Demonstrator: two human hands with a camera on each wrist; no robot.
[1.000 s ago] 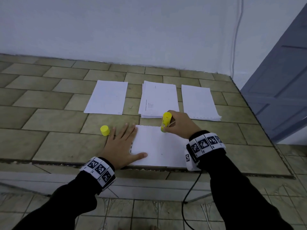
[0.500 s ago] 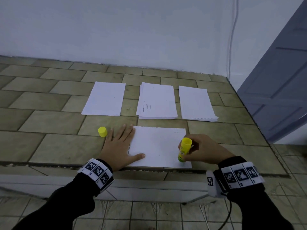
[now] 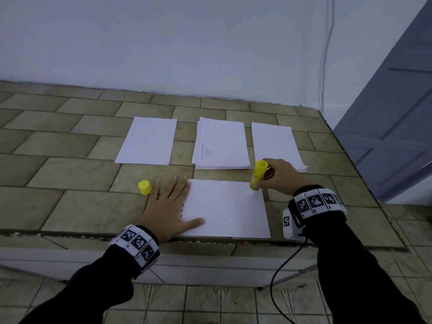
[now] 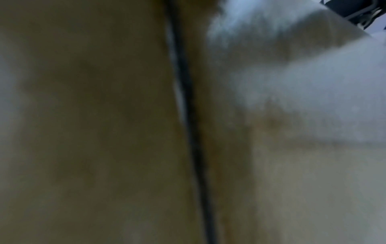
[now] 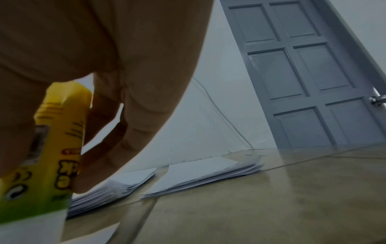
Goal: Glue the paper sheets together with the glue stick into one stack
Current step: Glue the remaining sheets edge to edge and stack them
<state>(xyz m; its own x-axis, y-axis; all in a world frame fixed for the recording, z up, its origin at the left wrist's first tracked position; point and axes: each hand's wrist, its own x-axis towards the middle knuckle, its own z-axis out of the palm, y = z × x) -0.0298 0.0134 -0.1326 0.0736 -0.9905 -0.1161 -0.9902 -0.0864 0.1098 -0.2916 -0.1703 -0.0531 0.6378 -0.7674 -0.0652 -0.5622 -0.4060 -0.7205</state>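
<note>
A white paper sheet lies at the near edge of the tiled counter. My left hand lies flat with straight fingers on its left edge, thumb on the paper. My right hand grips a yellow glue stick, upright, its tip on the sheet's far right corner. In the right wrist view the glue stick fills the left side, with my fingers curled round it. The yellow cap stands left of my left hand. The left wrist view is a blur.
Three lots of paper lie farther back: a sheet on the left, a thicker stack in the middle and a stack on the right. A grey door stands at the right. A black cable hangs below the counter's front edge.
My right hand has run the glue stick from the sheet's near right corner up to its far right corner. The left hand stays pressed on the sheet.
</note>
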